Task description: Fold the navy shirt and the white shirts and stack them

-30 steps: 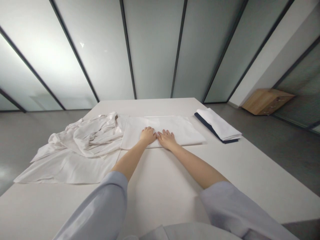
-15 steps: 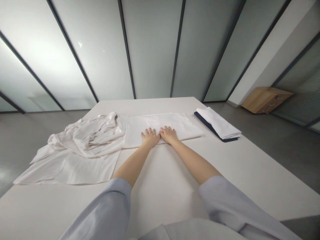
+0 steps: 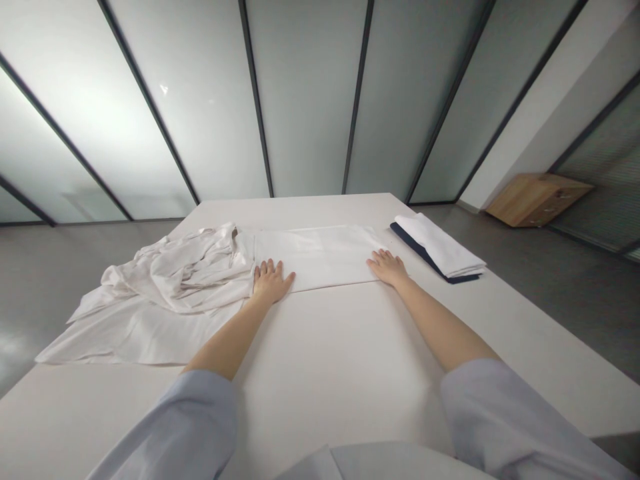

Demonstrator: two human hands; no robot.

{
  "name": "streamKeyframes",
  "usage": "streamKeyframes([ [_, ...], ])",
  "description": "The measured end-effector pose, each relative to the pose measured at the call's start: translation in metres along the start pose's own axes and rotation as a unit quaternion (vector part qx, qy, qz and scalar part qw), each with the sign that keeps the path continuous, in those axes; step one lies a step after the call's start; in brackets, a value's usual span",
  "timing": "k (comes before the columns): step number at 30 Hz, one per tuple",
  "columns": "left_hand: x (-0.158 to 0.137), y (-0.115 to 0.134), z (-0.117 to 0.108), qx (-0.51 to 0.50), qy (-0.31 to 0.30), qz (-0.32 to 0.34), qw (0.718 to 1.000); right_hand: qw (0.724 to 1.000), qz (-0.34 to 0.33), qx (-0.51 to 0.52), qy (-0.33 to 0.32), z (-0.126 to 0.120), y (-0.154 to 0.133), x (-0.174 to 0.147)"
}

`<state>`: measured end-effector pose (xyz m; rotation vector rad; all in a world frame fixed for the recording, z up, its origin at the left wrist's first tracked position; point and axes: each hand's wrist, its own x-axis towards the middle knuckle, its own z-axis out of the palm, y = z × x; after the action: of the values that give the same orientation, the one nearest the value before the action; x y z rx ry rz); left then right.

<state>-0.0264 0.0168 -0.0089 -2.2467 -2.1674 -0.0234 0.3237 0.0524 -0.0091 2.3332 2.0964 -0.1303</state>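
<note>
A folded white cloth (image 3: 325, 257) lies flat in the middle of the table, its long side running left to right. My left hand (image 3: 271, 281) rests palm down on its near left corner, fingers spread. On its right end lies my right hand (image 3: 388, 267), also flat with the fingers apart. Neither hand grips anything. Just left of my left hand is a crumpled heap of white cloth (image 3: 185, 273), which touches or meets the folded cloth's left end.
A folded white cloth on a dark navy piece (image 3: 440, 248) lies at the right edge of the white table (image 3: 340, 367). Frosted glass panels (image 3: 305, 100) stand behind the table. A wooden cabinet (image 3: 535, 199) is on the floor at the far right.
My hands have slid apart from the middle of the folded cloth, the left one to its left end and the right one to its right end. The cloths look unmoved.
</note>
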Motion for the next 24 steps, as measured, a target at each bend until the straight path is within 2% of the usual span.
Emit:
streamKeyframes([
  [4,-0.01,0.007,-0.004,0.02,-0.005,0.008,1.0,1.0,-0.001,-0.001,0.003,0.001,0.022,0.003],
  [6,-0.017,0.013,-0.01,0.036,-0.002,0.02,0.999,1.0,-0.007,-0.007,0.018,0.002,0.027,0.006],
  [8,-0.025,0.019,-0.018,0.044,-0.013,0.038,0.998,0.999,0.016,-0.014,0.045,0.001,0.03,0.01],
  [11,-0.033,0.025,-0.028,0.038,-0.04,0.091,0.994,0.99,0.092,-0.02,0.108,-0.001,0.033,0.016],
  [14,-0.036,0.024,-0.026,0.014,-0.005,0.178,0.984,0.98,0.112,-0.03,0.162,-0.004,0.026,0.018],
  [17,-0.033,0.021,-0.015,-0.022,0.023,0.209,0.977,0.985,0.064,-0.032,0.158,-0.007,0.001,0.013],
  [21,-0.025,0.023,-0.005,-0.033,-0.013,0.171,0.985,0.994,-0.051,-0.015,0.099,-0.003,-0.058,-0.013],
  [24,-0.022,0.03,-0.005,-0.036,-0.018,0.147,0.988,0.989,-0.134,0.01,0.057,0.006,-0.099,-0.04],
])
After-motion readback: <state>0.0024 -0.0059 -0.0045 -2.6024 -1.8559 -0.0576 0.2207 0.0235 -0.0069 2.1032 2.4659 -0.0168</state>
